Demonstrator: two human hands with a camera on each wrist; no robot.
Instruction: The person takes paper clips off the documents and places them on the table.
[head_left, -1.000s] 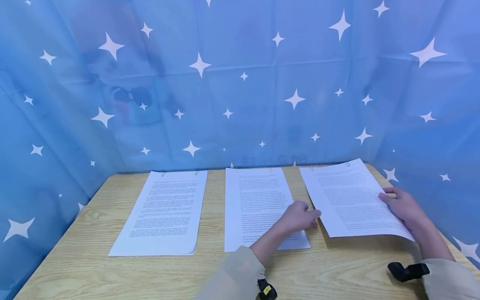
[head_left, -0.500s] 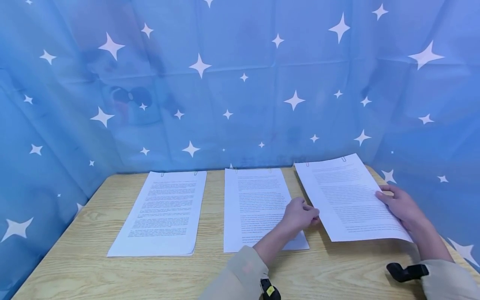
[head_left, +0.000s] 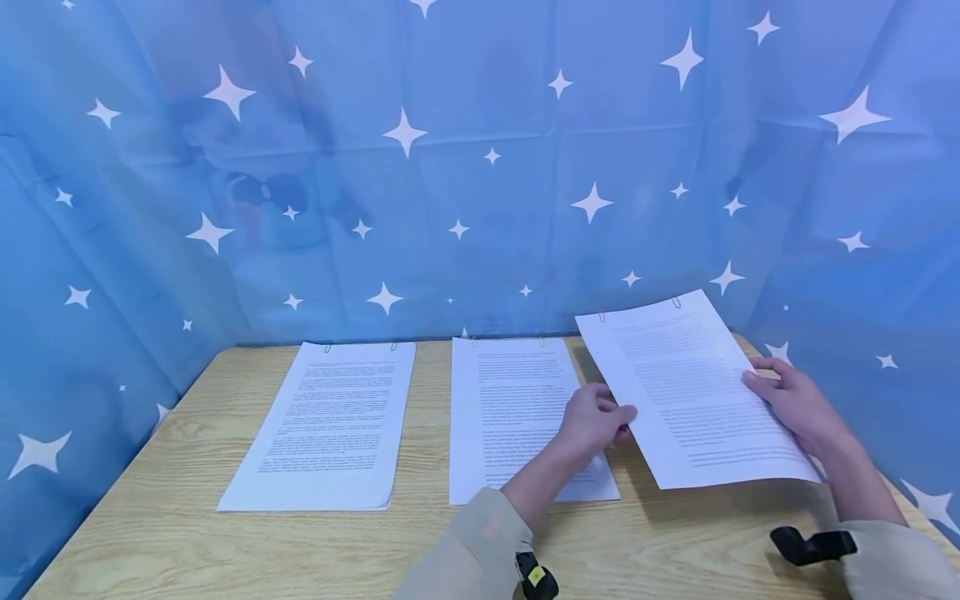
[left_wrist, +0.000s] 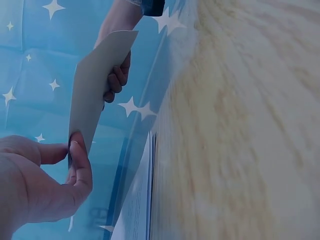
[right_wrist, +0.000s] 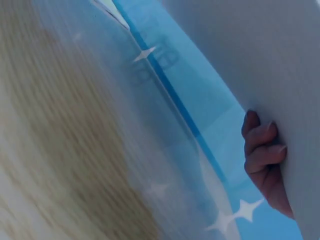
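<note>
Bare wooden table (head_left: 675,542) lies open nearer than the middle paper stack (head_left: 517,417); the left stack (head_left: 330,421) flanks it, the blue star curtain (head_left: 480,208) closes behind.

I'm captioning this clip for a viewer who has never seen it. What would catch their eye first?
First, the clipped sheaf of printed pages lifted off the right side of the wooden table, with the left hand pinching its left edge and the right hand gripping its right edge. Two more sheaves lie flat, one at the left, one in the middle, before a starred blue curtain.
</note>
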